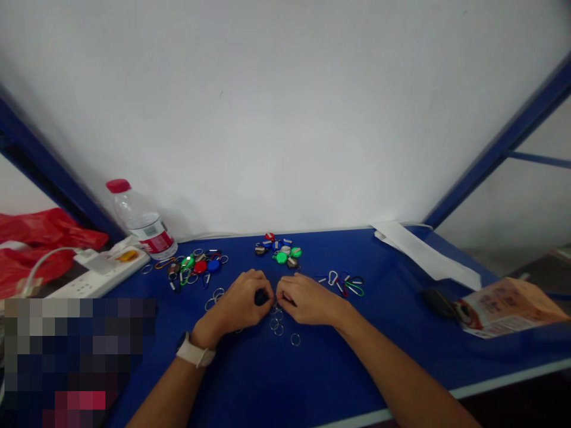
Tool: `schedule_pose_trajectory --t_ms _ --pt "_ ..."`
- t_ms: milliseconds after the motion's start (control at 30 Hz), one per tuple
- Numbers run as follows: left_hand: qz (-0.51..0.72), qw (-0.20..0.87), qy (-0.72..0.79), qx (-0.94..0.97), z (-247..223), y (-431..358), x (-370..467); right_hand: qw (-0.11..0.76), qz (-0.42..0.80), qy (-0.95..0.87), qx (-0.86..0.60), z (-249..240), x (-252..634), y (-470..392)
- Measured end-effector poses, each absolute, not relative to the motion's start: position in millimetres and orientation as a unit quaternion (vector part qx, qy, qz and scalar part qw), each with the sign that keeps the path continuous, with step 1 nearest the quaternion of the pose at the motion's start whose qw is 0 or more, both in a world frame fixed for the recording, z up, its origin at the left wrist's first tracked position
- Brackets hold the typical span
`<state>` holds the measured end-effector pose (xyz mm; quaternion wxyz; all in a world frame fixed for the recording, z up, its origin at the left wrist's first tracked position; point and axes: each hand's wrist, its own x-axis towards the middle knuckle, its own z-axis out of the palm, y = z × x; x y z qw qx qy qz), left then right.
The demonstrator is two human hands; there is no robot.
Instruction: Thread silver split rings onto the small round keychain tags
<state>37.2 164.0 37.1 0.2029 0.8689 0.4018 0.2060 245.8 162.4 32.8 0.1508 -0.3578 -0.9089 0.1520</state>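
Note:
My left hand (247,300), with a pale watch band on its wrist, is closed round a dark round piece (261,296) that looks like a retractable badge reel. Close beside it, my right hand (303,299) is pinched; what lies between its fingertips is hidden. Metal split rings (279,329) lie on the blue table just below the fingertips, and more rings (217,294) lie left of my left hand. Beyond the hands is a group of coloured badge reels (281,257). Small carabiners (352,284) in several colours lie right of my right hand.
Reels joined with carabiners and rings (200,267) form a pile at the left. Behind it stand a plastic bottle (143,223) and a white power strip (84,285). At the right are a folded white strip (423,252), a dark object (438,303) and an orange-white packet (504,309).

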Motion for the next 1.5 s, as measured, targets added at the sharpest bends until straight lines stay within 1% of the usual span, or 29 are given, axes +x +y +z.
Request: schedule_pose_trajectory --t_ms 167,333,633,700,800,933,1033,1133,1233,1333,1500 --pt "0.206 0.201 0.401 0.870 39 162 37 0.171 0.174 -0.901 -0.358 33 251 164" --pt "0.191 0.180 0.423 0.867 42 163 34 0.198 0.191 -0.877 -0.394 36 258 169" --pt "0.195 0.157 0.440 0.862 42 160 37 0.194 0.197 -0.867 -0.415 32 260 175" --pt "0.192 0.154 0.443 0.862 42 160 36 0.194 0.184 -0.869 -0.416 32 261 176" --pt "0.194 0.142 0.447 0.862 42 160 36 0.203 0.121 -0.864 -0.444 30 262 180" --pt "0.200 0.128 0.451 0.861 42 160 36 0.232 0.049 -0.806 -0.542 25 264 188" --pt "0.208 0.124 0.449 0.860 41 160 37 0.225 0.015 -0.774 -0.592 21 265 194" --pt "0.214 0.130 0.445 0.860 40 159 38 0.200 0.008 -0.767 -0.609 19 265 199" --pt "0.226 0.136 0.439 0.859 38 160 39 0.194 0.018 -0.768 -0.611 19 266 200" --pt "0.248 0.132 0.440 0.853 35 162 39 0.230 0.038 -0.764 -0.602 20 266 198" --pt "0.302 0.153 0.443 0.830 26 167 37 0.354 0.110 -0.770 -0.519 20 251 186"
